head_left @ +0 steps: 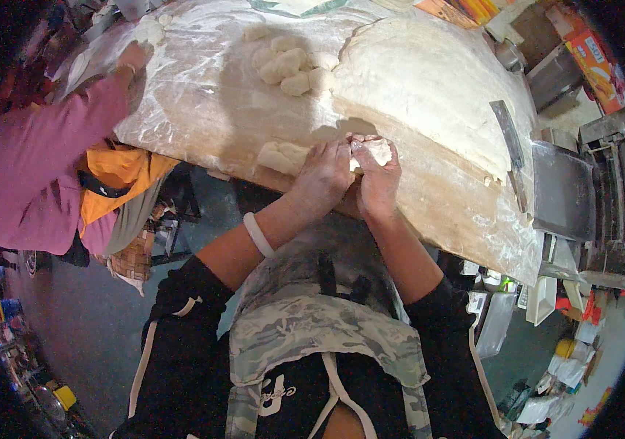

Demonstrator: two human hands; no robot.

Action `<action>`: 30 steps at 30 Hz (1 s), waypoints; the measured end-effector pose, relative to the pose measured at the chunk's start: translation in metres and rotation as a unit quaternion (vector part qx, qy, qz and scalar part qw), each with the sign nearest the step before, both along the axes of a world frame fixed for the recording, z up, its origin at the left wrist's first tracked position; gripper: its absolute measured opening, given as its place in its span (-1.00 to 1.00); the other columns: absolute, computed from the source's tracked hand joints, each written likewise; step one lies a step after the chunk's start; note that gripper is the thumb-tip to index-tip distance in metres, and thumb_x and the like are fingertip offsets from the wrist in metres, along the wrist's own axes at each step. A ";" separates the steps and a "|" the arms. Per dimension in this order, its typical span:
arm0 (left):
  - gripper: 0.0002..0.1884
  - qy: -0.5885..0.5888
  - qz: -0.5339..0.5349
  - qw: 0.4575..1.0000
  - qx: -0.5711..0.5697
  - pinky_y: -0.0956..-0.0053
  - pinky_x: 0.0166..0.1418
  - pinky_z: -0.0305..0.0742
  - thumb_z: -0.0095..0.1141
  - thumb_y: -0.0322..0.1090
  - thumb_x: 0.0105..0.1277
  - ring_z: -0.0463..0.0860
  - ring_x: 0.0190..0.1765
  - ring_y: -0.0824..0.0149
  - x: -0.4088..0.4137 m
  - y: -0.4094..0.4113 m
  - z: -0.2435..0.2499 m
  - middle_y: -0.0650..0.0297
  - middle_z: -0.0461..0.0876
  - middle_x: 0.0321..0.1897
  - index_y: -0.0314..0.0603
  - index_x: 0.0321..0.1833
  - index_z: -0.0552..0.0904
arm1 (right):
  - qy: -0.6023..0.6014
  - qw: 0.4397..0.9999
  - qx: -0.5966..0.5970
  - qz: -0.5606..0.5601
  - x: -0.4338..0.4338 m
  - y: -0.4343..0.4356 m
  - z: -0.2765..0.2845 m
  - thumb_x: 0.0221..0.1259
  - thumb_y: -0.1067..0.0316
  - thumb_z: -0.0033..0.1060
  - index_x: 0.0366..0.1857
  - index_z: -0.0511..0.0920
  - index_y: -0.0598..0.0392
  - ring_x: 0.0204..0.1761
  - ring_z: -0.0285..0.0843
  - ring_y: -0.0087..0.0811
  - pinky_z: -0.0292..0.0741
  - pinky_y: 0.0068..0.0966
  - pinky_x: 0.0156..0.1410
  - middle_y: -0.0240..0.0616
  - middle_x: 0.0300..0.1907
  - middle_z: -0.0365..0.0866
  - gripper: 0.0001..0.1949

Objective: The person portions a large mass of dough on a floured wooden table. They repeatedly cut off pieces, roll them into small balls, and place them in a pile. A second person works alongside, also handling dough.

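Close together at the near edge of the floured wooden table are my two hands. My left hand grips the end of a short, thick roll of dough, which sticks out to the left along the board. In my right hand is a pale lump of dough with a rough, torn-looking surface. Fingers hide whether the lump and the roll are joined. Beyond my hands lies a heap of several dough pieces. A broad slab of dough spreads over the table's right side.
A long flat blade with a handle lies on the slab's right edge. To the left, a co-worker's hand reaches toward small dough pieces. A dark metal machine stands beyond the right edge.
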State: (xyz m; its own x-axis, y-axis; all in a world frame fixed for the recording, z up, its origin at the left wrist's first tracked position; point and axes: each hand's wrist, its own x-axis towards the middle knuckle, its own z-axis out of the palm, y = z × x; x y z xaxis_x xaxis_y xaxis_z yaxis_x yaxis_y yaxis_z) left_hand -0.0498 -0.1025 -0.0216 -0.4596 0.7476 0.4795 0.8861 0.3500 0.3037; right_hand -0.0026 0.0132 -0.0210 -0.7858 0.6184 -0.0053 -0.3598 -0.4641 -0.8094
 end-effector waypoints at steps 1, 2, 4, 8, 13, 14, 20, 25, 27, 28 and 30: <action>-0.57 -0.008 0.013 1.000 0.003 0.11 0.26 0.47 0.14 -0.32 0.35 0.57 0.09 -0.07 0.001 0.001 -0.001 -0.07 0.58 0.03 -0.44 0.21 0.49 | -0.014 1.000 -0.008 -0.008 0.000 0.000 0.001 0.34 0.65 0.28 -0.04 0.50 0.18 0.02 0.72 -0.38 0.63 -0.44 0.18 -0.20 -0.10 0.71 -0.79; -0.59 -0.017 0.018 1.000 0.012 0.08 0.24 0.47 0.13 -0.31 0.35 0.57 0.07 -0.07 0.001 0.002 -0.003 -0.06 0.58 0.02 -0.43 0.18 0.50 | 0.012 1.000 0.011 -0.012 0.002 0.000 0.002 0.34 0.65 0.27 -0.04 0.50 0.18 0.02 0.72 -0.38 0.64 -0.44 0.18 -0.20 -0.11 0.71 -0.78; -0.62 -0.011 0.035 0.998 0.050 0.04 0.20 0.47 0.10 -0.29 0.35 0.57 0.03 -0.07 0.001 0.008 -0.010 -0.04 0.57 -0.01 -0.41 0.13 0.51 | 0.014 0.999 0.019 -0.024 0.004 0.000 0.004 0.34 0.66 0.26 -0.03 0.50 0.18 0.02 0.72 -0.37 0.64 -0.44 0.19 -0.21 -0.11 0.71 -0.78; -0.70 0.032 0.072 0.996 0.031 0.01 0.14 0.44 0.09 -0.27 0.30 0.56 -0.01 -0.04 0.000 0.020 -0.023 0.00 0.59 -0.10 -0.31 -0.01 0.59 | -0.041 0.998 0.026 -0.040 0.004 0.000 0.007 0.33 0.62 0.29 -0.04 0.52 0.14 -0.06 0.70 -0.41 0.63 -0.48 0.06 -0.23 -0.12 0.71 -0.79; -0.73 0.054 0.137 0.988 -0.055 0.08 0.08 0.42 0.06 -0.25 0.26 0.55 -0.06 0.05 0.006 0.034 -0.026 0.05 0.60 -0.19 -0.25 -0.09 0.61 | -0.071 0.995 -0.063 -0.031 -0.005 0.008 0.023 0.39 0.46 0.31 -0.12 0.56 0.09 -0.24 0.62 -0.49 0.56 -0.55 -0.15 -0.35 -0.26 0.66 -0.89; -0.74 0.049 0.151 0.984 -0.085 0.06 0.11 0.42 0.03 -0.23 0.32 0.56 -0.05 0.05 0.007 0.037 -0.026 0.07 0.60 -0.19 -0.24 -0.07 0.60 | -0.084 0.991 -0.102 -0.028 -0.006 0.010 0.029 0.44 0.37 0.27 -0.12 0.56 0.07 -0.30 0.59 -0.49 0.55 -0.55 -0.20 -0.38 -0.35 0.59 -0.91; -0.57 0.002 0.127 0.974 -0.187 0.01 0.35 0.37 0.08 -0.08 0.43 0.51 0.20 0.00 0.005 0.051 -0.022 0.03 0.54 0.08 -0.23 0.19 0.52 | -0.008 0.968 -0.199 0.154 -0.004 -0.005 0.084 0.50 0.17 0.26 -0.04 0.54 0.06 -0.41 0.56 -0.49 0.54 -0.55 -0.28 -0.37 -0.40 0.57 -0.78; -0.35 -0.053 0.019 0.989 -0.138 -0.02 0.54 0.29 0.19 0.02 0.42 0.43 0.42 -0.11 -0.014 0.012 -0.006 -0.09 0.46 0.35 -0.30 0.41 0.45 | -0.056 0.977 -0.149 0.139 -0.047 0.015 0.109 0.58 -0.17 0.04 0.43 0.22 0.32 0.17 0.57 -0.19 0.56 -0.19 0.31 -0.06 0.16 0.51 -0.29; -0.34 -0.037 0.021 0.993 -0.106 -0.08 0.54 0.27 0.21 0.00 0.39 0.41 0.40 -0.23 -0.018 -0.021 -0.004 -0.15 0.42 0.38 -0.42 0.36 0.47 | 0.003 0.979 -0.086 0.184 -0.042 0.034 0.096 0.57 -0.24 -0.01 0.60 -0.04 0.33 0.53 0.28 -0.07 0.24 -0.12 0.65 0.07 0.48 0.26 -0.11; -0.37 -0.091 0.022 0.991 -0.094 -0.18 0.52 0.25 0.21 -0.09 0.36 0.42 0.36 -0.29 -0.022 -0.026 -0.004 -0.21 0.45 0.33 -0.48 0.34 0.48 | -0.015 0.987 -0.034 0.159 -0.040 0.041 0.086 0.58 -0.19 -0.01 0.57 0.05 0.33 0.49 0.33 -0.10 0.28 -0.14 0.62 0.04 0.45 0.32 -0.18; -0.52 0.026 0.016 0.997 -0.073 -0.07 0.35 0.39 0.23 -0.20 0.28 0.51 0.21 -0.14 -0.026 -0.034 -0.008 -0.07 0.51 0.12 -0.41 0.14 0.53 | -0.033 0.991 0.047 0.125 -0.030 0.046 0.062 0.61 -0.11 0.00 0.50 0.21 0.33 0.42 0.42 -0.15 0.34 -0.18 0.57 -0.01 0.38 0.44 -0.30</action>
